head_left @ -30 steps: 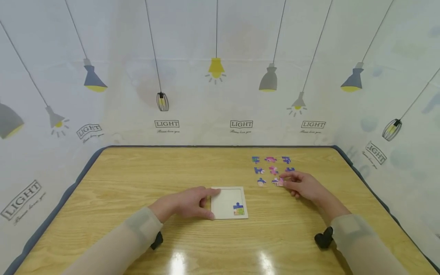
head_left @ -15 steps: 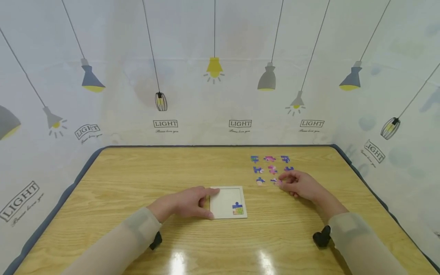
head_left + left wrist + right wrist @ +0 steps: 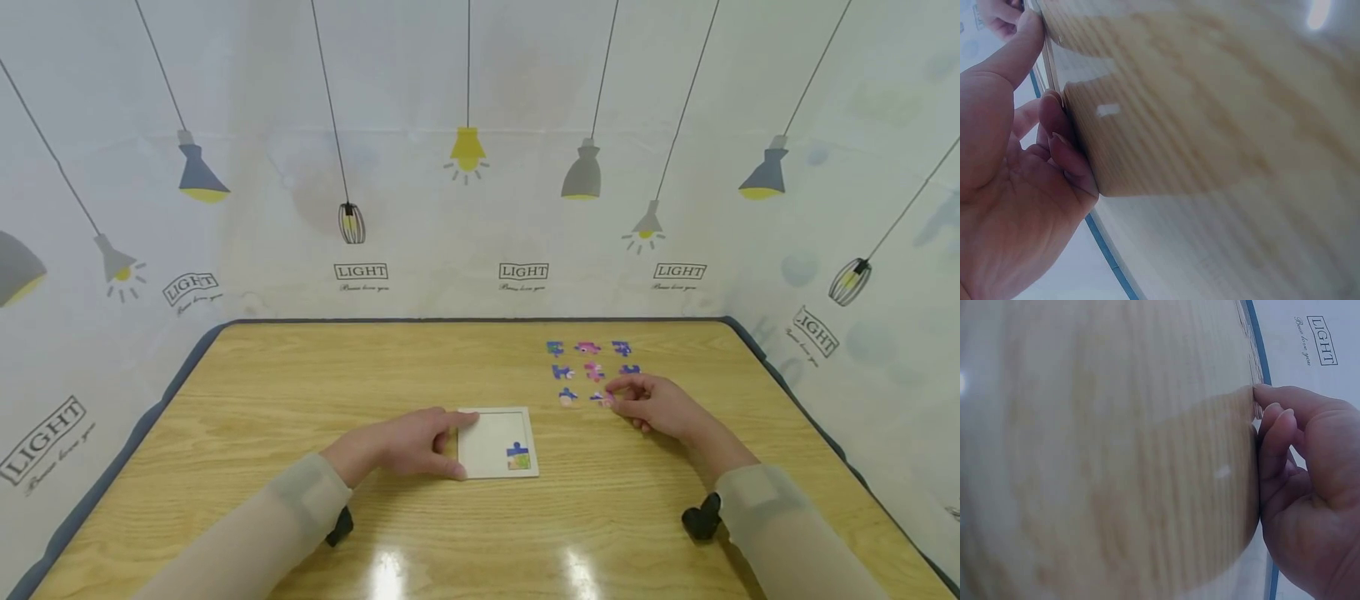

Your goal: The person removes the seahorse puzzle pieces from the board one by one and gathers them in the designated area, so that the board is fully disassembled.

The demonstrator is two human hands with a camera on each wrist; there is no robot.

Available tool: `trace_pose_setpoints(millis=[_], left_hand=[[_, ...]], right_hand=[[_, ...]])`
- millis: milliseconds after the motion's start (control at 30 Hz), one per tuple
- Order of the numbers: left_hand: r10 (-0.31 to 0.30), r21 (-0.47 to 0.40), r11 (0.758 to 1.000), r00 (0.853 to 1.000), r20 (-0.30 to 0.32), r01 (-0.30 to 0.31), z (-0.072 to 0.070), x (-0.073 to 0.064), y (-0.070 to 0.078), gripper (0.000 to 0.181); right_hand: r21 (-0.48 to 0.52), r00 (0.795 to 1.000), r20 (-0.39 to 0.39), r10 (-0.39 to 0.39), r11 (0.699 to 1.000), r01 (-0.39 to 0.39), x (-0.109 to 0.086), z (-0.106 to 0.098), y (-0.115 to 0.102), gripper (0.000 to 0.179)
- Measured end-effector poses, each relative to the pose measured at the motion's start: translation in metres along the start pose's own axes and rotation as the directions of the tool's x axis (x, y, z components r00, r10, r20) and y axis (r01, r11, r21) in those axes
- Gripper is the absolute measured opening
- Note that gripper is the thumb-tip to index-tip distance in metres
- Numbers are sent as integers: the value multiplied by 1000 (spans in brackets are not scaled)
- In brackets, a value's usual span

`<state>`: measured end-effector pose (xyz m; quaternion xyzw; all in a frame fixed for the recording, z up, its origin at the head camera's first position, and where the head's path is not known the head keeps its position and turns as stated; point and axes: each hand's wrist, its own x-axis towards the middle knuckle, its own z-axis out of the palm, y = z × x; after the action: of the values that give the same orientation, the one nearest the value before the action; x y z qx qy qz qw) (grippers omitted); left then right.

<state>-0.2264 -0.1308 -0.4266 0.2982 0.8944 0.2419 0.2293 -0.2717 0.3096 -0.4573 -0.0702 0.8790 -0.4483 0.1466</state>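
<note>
A square white puzzle tray (image 3: 487, 442) lies flat on the table, with one blue and green jigsaw piece (image 3: 517, 456) in its near right corner. My left hand (image 3: 416, 442) rests at the tray's left side, index finger straight over the far left corner and thumb pressing the near left corner. To the right, the thumb and index finger of my right hand (image 3: 652, 404) pinch the right edge of a pink and purple jigsaw piece (image 3: 601, 399) at table level. In the right wrist view, the right hand (image 3: 1310, 462) mostly hides that piece.
Several loose jigsaw pieces lie in rows beyond the right hand, among them a pink piece (image 3: 593, 372) and a blue and white piece (image 3: 567, 397). The wooden table (image 3: 315, 367) ends at a dark edge against a wall covering printed with lamps.
The view has shifted slightly. The right hand's fingertips have come slightly closer around the pink and purple jigsaw piece. The left hand and the tray stay put.
</note>
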Motion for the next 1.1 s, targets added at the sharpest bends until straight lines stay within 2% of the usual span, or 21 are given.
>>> trace_pose_setpoints(millis=[600, 1100], left_hand=[[-3, 1, 1000, 1000, 5, 3, 0, -1, 2, 84], [-9, -6, 1000, 1000, 0, 9, 1, 0, 2, 84]], right_hand=[[-3, 1000, 7, -13, 1000, 13, -2, -1, -1, 47], [1, 1000, -4, 11, 1000, -11, -4, 0, -5, 38]])
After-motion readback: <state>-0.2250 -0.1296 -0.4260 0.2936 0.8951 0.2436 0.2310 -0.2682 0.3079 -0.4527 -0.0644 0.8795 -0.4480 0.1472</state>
